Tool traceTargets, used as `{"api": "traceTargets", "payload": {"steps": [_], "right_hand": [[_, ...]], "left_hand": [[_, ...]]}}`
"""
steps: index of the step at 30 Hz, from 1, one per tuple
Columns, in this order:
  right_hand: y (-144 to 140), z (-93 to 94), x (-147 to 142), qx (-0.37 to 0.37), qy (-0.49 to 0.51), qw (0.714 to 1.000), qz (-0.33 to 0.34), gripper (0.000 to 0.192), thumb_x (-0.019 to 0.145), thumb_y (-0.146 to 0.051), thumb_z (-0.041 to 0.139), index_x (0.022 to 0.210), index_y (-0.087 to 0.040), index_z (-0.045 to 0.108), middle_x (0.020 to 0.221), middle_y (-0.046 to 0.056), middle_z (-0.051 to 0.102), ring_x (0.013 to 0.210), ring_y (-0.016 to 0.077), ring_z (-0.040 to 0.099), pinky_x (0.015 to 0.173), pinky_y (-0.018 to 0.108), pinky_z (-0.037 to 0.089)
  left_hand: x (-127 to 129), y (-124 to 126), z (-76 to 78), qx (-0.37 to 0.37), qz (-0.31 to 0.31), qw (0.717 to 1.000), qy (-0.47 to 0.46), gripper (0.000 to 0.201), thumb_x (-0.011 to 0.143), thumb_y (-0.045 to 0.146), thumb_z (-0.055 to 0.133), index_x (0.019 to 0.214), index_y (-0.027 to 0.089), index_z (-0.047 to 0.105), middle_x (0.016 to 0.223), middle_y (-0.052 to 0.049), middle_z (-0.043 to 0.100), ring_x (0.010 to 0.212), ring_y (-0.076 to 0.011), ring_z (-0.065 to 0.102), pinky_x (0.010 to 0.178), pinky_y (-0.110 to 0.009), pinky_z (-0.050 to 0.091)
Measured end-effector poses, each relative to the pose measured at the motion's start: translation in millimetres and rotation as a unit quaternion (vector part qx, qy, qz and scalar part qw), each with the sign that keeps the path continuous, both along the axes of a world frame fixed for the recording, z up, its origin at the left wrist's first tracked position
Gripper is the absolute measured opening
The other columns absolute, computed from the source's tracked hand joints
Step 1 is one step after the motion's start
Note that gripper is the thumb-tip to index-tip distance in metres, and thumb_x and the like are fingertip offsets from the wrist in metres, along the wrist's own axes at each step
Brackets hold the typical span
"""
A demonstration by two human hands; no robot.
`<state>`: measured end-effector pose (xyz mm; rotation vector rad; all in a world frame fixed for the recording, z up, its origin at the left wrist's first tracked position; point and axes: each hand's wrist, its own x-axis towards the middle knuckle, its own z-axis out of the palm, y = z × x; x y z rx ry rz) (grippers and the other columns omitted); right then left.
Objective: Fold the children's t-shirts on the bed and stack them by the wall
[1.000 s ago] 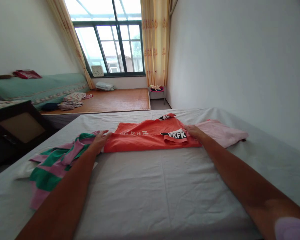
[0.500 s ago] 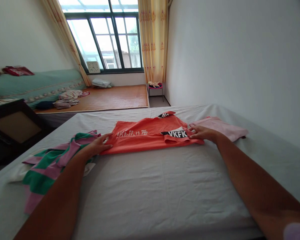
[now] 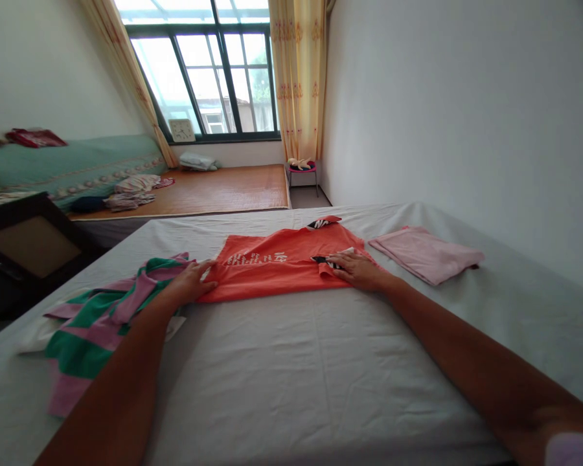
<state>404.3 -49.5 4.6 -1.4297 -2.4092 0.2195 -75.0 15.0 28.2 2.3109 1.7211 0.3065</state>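
An orange T-shirt with white lettering lies folded over on the bed, its sleeves with black-and-white bands. My right hand rests flat, fingers spread, over the near sleeve and covers most of its band. At the shirt's left edge is my left hand, thumb and fingers apart, touching the cloth. Beside my left forearm a pink-and-green striped garment lies in a loose heap, partly hidden by the arm. To the right of the shirt sits a folded pink garment.
A pale grey sheet covers the bed under the clothes. Beyond it stands a second bed with a brown mat and some crumpled clothes. A dark cabinet is at the left, a white wall at the right.
My right hand has moved left from the shirt's right end onto the near sleeve and flattened out, covering its lettering. My left hand has hardly moved.
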Motion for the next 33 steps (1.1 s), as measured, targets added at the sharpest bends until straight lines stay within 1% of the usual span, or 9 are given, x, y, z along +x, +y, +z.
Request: {"api": "traceTargets", "payload": {"steps": [3, 6, 9, 11, 17, 22, 26, 29, 33], "right_hand": [[2.7, -5.4, -2.4, 0.008, 0.011, 1.0, -0.012, 0.046, 0.096, -0.046, 0.035, 0.129, -0.025, 0.057, 0.134, 0.006, 0.058, 0.127, 0.024, 0.047, 0.109, 0.043, 0.031], [4.6, -8.8, -5.3, 0.039, 0.015, 0.998, -0.035, 0.046, 0.097, -0.045, 0.032, 0.128, -0.024, 0.058, 0.133, 0.007, 0.059, 0.129, 0.0245, 0.045, 0.11, 0.045, 0.03], [3.0, -14.0, -10.3, 0.025, -0.022, 0.998, -0.048, 0.052, 0.097, -0.051, 0.031, 0.14, -0.027, 0.046, 0.143, 0.006, 0.049, 0.137, 0.0249, 0.037, 0.114, 0.048, 0.021], [1.5, -16.8, -12.2, 0.007, -0.043, 0.998, -0.046, 0.053, 0.097, -0.052, 0.027, 0.143, -0.028, 0.041, 0.146, 0.005, 0.045, 0.138, 0.0238, 0.034, 0.115, 0.048, 0.017], [1.5, -16.6, -9.2, 0.005, -0.054, 0.998, -0.035, 0.055, 0.097, -0.052, 0.026, 0.143, -0.026, 0.043, 0.147, 0.005, 0.043, 0.139, 0.024, 0.032, 0.115, 0.044, 0.019], [0.1, -14.1, -10.7, 0.011, -0.051, 0.998, -0.04, 0.054, 0.097, -0.052, 0.027, 0.142, -0.026, 0.045, 0.146, 0.006, 0.045, 0.137, 0.0245, 0.036, 0.114, 0.046, 0.021], [-2.2, -13.2, -12.5, 0.021, -0.054, 0.997, -0.051, 0.053, 0.097, -0.052, 0.027, 0.141, -0.028, 0.045, 0.146, 0.005, 0.046, 0.137, 0.0247, 0.036, 0.114, 0.047, 0.02], [-1.0, -16.2, -11.5, 0.028, -0.06, 0.996, -0.052, 0.053, 0.098, -0.051, 0.026, 0.141, -0.028, 0.044, 0.146, 0.004, 0.046, 0.137, 0.0242, 0.036, 0.113, 0.048, 0.021], [3.6, -23.1, -7.9, 0.039, -0.065, 0.996, -0.044, 0.053, 0.097, -0.052, 0.026, 0.141, -0.029, 0.044, 0.145, 0.002, 0.047, 0.136, 0.0237, 0.038, 0.113, 0.048, 0.022]], "left_hand": [[16.2, -8.5, 2.9, 0.091, 0.022, 0.994, 0.063, 0.055, 0.077, 0.041, 0.056, 0.127, 0.02, 0.056, 0.134, -0.013, 0.051, 0.126, -0.0318, 0.046, 0.108, -0.044, 0.035], [59.2, -22.8, 2.4, 0.18, -0.029, 0.982, 0.043, 0.046, 0.09, 0.038, 0.04, 0.13, 0.019, 0.055, 0.139, -0.012, 0.049, 0.129, -0.0272, 0.044, 0.112, -0.041, 0.03], [103.5, -30.6, -9.5, 0.142, -0.145, 0.979, 0.02, 0.051, 0.095, 0.042, 0.032, 0.137, 0.019, 0.048, 0.146, -0.009, 0.044, 0.137, -0.0228, 0.035, 0.115, -0.038, 0.025], [117.5, -28.5, -21.0, 0.086, -0.176, 0.98, 0.036, 0.057, 0.095, 0.048, 0.031, 0.143, 0.02, 0.041, 0.151, -0.008, 0.038, 0.141, -0.022, 0.028, 0.116, -0.038, 0.021], [89.8, -6.8, -34.2, 0.053, -0.103, 0.99, 0.077, 0.059, 0.095, 0.047, 0.025, 0.144, 0.018, 0.04, 0.153, -0.008, 0.034, 0.144, -0.0215, 0.022, 0.116, -0.04, 0.017], [74.4, 14.6, -7.2, 0.054, -0.032, 0.995, 0.077, 0.048, 0.093, 0.047, 0.031, 0.114, 0.021, 0.067, 0.122, -0.01, 0.066, 0.119, -0.0262, 0.055, 0.103, -0.039, 0.037], [64.5, 50.5, 11.5, 0.052, 0.065, 0.995, 0.053, 0.04, 0.089, 0.039, 0.041, 0.109, 0.019, 0.068, 0.108, -0.01, 0.071, 0.107, -0.0258, 0.062, 0.094, -0.032, 0.044], [55.2, 72.3, 4.5, 0.061, 0.088, 0.993, 0.043, 0.042, 0.088, 0.033, 0.04, 0.118, 0.017, 0.063, 0.115, -0.009, 0.069, 0.11, -0.0234, 0.061, 0.095, -0.03, 0.044], [44.7, 79.8, -19.9, 0.076, 0.085, 0.992, 0.051, 0.041, 0.091, 0.031, 0.034, 0.116, 0.016, 0.063, 0.123, -0.009, 0.065, 0.116, -0.0213, 0.057, 0.102, -0.031, 0.04]]}}
